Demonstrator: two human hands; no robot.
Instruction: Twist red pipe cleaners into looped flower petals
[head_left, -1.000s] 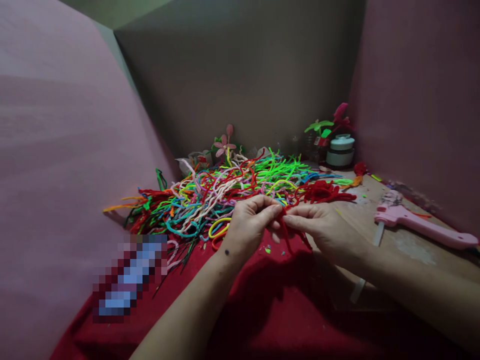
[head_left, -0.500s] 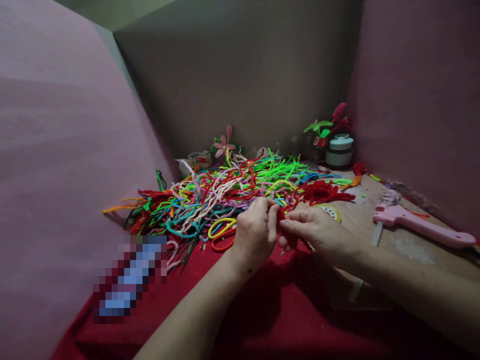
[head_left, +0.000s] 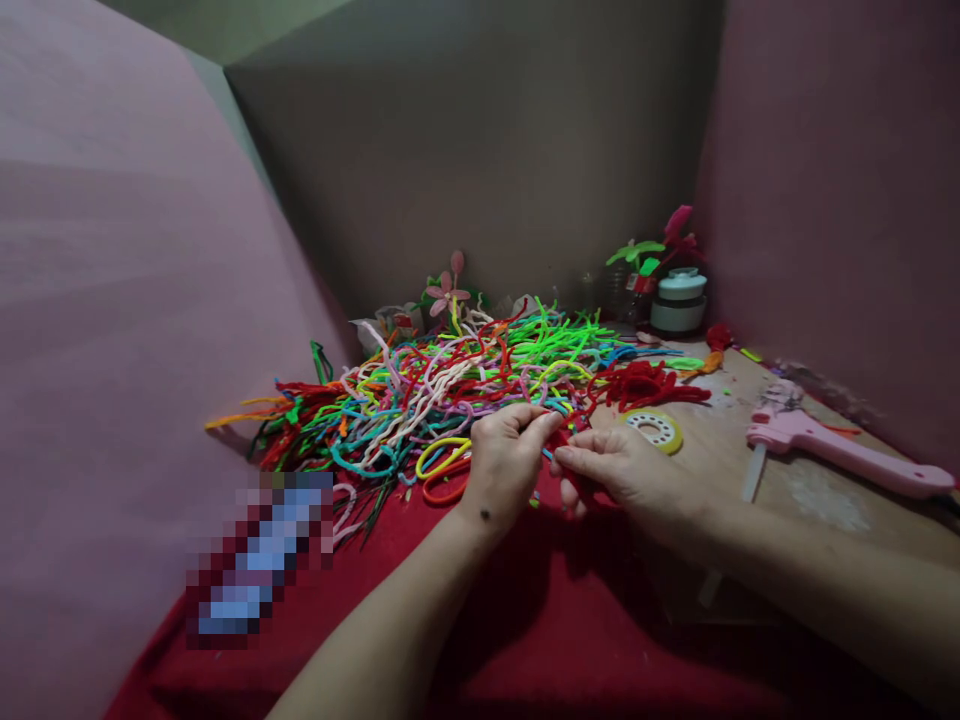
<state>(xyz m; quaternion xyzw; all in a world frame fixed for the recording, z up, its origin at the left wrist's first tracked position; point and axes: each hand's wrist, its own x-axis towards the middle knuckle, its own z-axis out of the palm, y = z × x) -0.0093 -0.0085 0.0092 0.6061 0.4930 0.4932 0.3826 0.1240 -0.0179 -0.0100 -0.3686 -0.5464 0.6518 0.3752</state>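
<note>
My left hand is closed, its thumb and forefinger pinching a red pipe cleaner in front of the pile. Close by on the right, my right hand grips the same red piece between thumb and bent fingers. Much of this piece is hidden behind the fingers, so its full shape does not show. Just beyond both hands spreads a heap of many-coloured pipe cleaners. A bundle of red pipe cleaners lies past my right hand.
A yellow-rimmed tape roll lies beside my right hand. Farther right rests a pink glue gun with a pale stick under it. A lidded jar and pipe-cleaner flowers stand at the back. Red cloth covers the front.
My left hand has shifted slightly left and down, and its thumb has stretched out more. My right hand has moved a little lower, uncovering more of the tape roll.
</note>
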